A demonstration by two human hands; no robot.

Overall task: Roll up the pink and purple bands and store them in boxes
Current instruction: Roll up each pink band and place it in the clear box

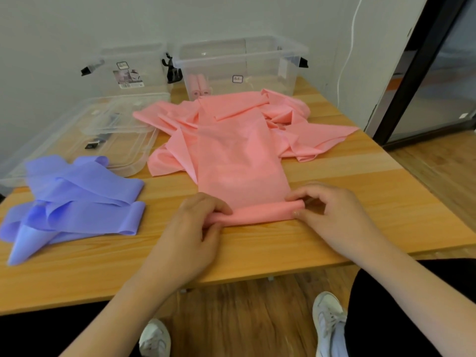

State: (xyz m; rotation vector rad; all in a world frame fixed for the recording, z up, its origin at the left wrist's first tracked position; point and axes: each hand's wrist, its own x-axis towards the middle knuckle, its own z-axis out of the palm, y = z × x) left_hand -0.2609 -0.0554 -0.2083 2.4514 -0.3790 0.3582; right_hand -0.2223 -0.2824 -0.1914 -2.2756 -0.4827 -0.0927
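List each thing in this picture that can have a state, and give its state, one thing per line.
Pink band: near end partly rolled, the rest flat.
Left hand: grips the roll's left end.
Right hand: pinches the roll's right end.
Purple bands: unrolled, loosely heaped.
Right box: open, pink rolls inside.
Left box: open.
Lids: off, lying flat.

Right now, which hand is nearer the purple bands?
Left. The left hand grips the pink roll's end beside the purple bands; the right hand holds the far end.
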